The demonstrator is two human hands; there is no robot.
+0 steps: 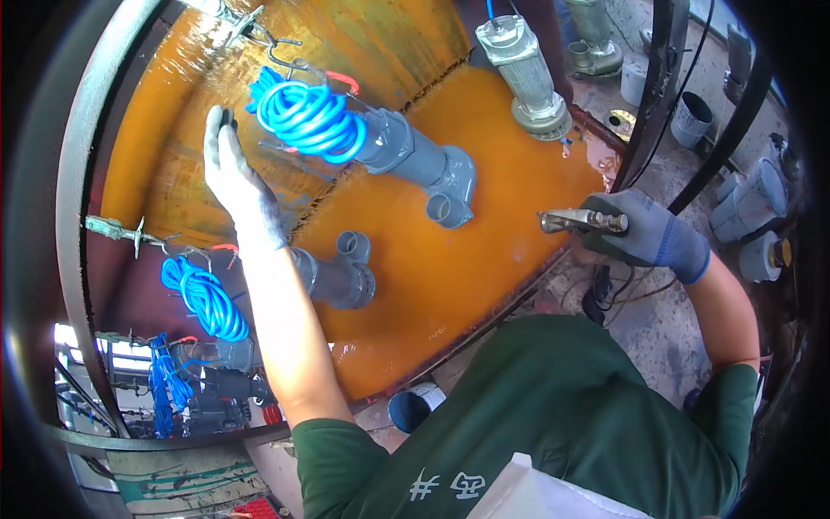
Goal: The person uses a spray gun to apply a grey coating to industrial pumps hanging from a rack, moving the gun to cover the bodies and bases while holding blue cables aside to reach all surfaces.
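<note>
My right hand (635, 227), in a grey-blue glove, grips a metal spray gun (566, 221) pointing left. My left hand (235, 173), in a pale glove, is raised with its fingers stretched out and holds nothing. Just right of it is a coiled blue cable (313, 119) on a dark grey submersible pump (413, 157), which hangs tilted from a hook. Partly hidden behind my left forearm is a second grey pump (337, 277), with its own blue cable coil (206, 298). A lighter, metallic-looking pump (523, 73) hangs at the far right of the orange-stained booth.
An orange-wet booth floor (484, 233) lies below the pumps. A curved metal rail (73, 173) bends along the left. Dark posts (657, 95) stand on the right, with several buckets (750, 201) beyond. A small bucket (417, 406) sits by my legs. More pumps (220, 398) hang lower left.
</note>
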